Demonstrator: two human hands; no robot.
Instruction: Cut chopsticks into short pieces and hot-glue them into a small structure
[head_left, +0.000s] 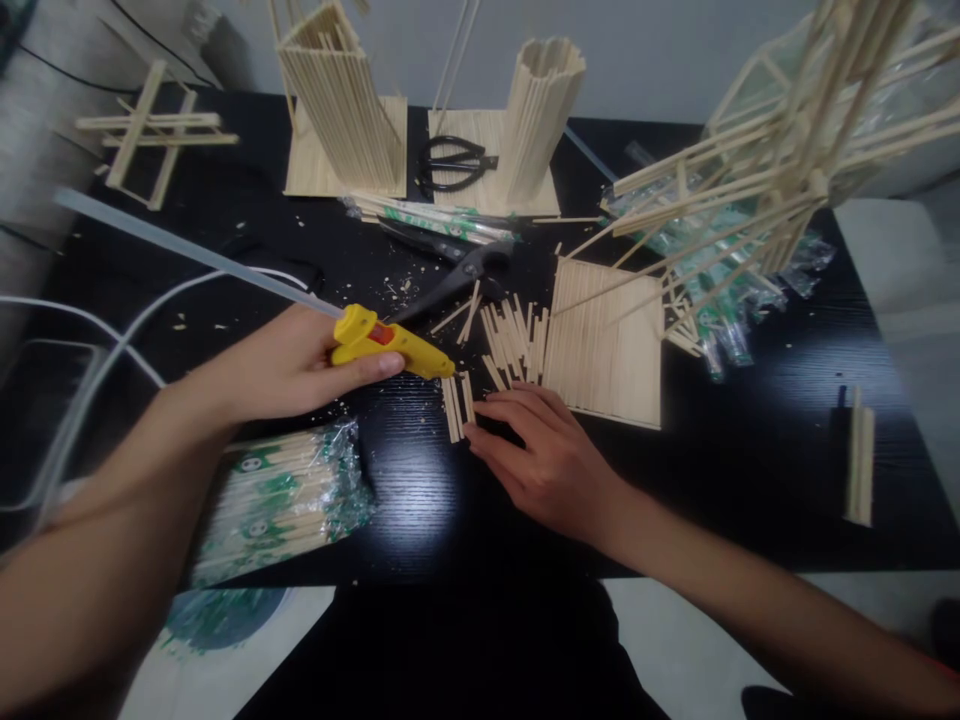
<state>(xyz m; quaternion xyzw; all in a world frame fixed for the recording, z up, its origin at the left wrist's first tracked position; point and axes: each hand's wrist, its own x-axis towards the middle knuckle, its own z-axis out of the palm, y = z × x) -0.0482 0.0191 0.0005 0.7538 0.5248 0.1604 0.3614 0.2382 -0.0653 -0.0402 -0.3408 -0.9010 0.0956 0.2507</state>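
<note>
My left hand (300, 365) is wrapped round a yellow glue gun (390, 343), a long translucent glue stick (195, 248) jutting from its back. The gun's nozzle meets the top end of a few short wooden sticks (454, 405) lying side by side on the black table. From the right, my right hand (544, 450) has its fingertips closed against the rightmost of these sticks. Just beyond it lies a loose pile of cut wooden sticks (514, 340), beside a flat square panel of sticks (607, 340).
Two stick towers (341, 110) (541, 120) stand on panels at the back, with black-handled scissors (454, 165) by one. Black pliers (450, 270) lie mid-table. A stick frame (780, 190) rises at right. Packaged sticks (285, 500) lie front left; white cables (127, 340) cross the left side.
</note>
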